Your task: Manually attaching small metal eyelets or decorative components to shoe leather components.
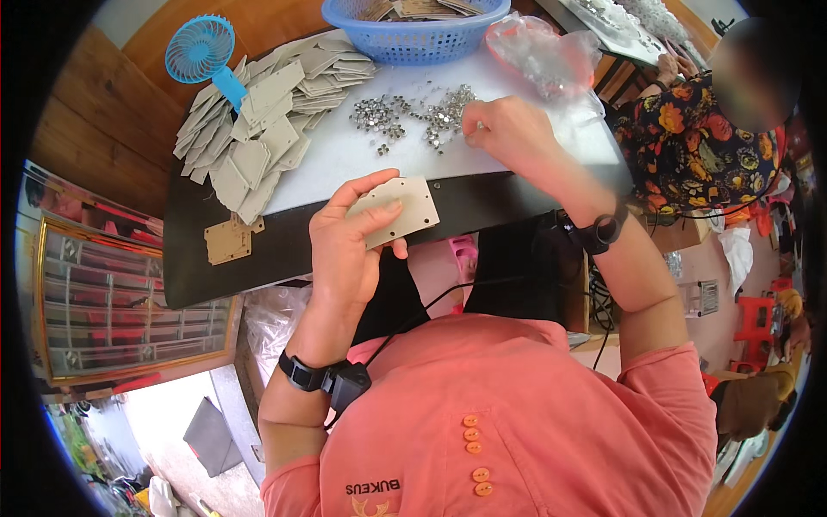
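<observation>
My left hand (349, 228) grips a flat beige plate (415, 205) with small dark holes or dots along its edges, held over the table's front edge. Its thumb lies across the plate's face. Over the right side of a heap of small shiny metal pieces (444, 112), my right hand (510, 129) has its fingers pinched together; whether a piece sits between them is too small to see. A second heap of metal pieces (379, 115) lies just to the left. Further left, many similar beige plates (267, 108) are piled up.
A small blue fan (200, 49) stands among the plates. Behind the metal pieces is a blue plastic basket (413, 41), beside a red tray (517, 43) with clear plastic bags. Brown plates (229, 241) lie at the table's left front. A person in a floral top (698, 146) sits at the right.
</observation>
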A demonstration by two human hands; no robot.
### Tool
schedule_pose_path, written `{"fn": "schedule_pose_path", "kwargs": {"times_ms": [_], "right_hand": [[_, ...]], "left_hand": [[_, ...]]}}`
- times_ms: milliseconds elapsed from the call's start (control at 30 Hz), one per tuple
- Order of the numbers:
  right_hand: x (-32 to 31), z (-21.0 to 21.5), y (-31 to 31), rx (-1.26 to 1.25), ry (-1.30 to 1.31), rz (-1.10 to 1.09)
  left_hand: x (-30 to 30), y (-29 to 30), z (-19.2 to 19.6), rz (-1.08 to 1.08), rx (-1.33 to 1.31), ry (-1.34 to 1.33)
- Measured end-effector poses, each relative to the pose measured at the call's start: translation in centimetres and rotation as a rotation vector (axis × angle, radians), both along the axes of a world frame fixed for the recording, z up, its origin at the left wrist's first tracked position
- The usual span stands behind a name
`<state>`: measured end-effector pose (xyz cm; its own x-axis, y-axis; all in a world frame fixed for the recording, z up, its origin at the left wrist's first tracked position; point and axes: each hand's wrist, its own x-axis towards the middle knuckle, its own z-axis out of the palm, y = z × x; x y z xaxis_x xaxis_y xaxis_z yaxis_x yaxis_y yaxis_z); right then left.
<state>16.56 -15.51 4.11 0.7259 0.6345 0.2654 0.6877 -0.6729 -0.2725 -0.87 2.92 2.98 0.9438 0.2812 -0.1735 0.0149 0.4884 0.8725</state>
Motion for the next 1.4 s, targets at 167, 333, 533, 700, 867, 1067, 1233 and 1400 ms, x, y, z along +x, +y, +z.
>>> {"fn": "schedule_pose_path", "kwargs": {"times_ms": [167, 333, 533, 700, 867, 1067, 1233, 1400], "right_hand": [[0.1, -0.2, 0.2, -0.078, -0.015, 0.030], [-1.1, 0.9, -0.7, 0.219, 0.228, 0.107], [-2.4, -0.6, -0.9, 0.508, 0.530, 0.067], [-1.9, 0.2, -1.3, 0.216, 0.203, 0.031], [-1.1, 0.2, -1.7, 0.179, 0.116, 0.005], [-1.5, 0.6, -3.0, 0.231, 0.061, -0.141], [-1.8, 0.0, -3.8, 0.252, -0.035, -0.167], [-1.2, 0.1, -4.6, 0.190, -0.094, -0.252]], "left_hand": [[0.2, -0.1, -0.2, -0.001, 0.015, 0.003], [0.2, -0.5, 0.0, 0.022, 0.016, 0.026], [0.4, -1.0, 0.0, 0.041, 0.034, -0.005], [0.1, -0.6, -0.3, 0.079, 0.028, 0.007], [0.2, -0.8, -0.2, 0.072, 0.019, -0.004], [0.3, -0.4, -0.3, 0.068, -0.002, -0.004], [0.3, -0.3, -0.3, 0.052, -0.010, -0.016], [0.2, -0.2, -0.3, 0.046, -0.001, -0.018]]}}
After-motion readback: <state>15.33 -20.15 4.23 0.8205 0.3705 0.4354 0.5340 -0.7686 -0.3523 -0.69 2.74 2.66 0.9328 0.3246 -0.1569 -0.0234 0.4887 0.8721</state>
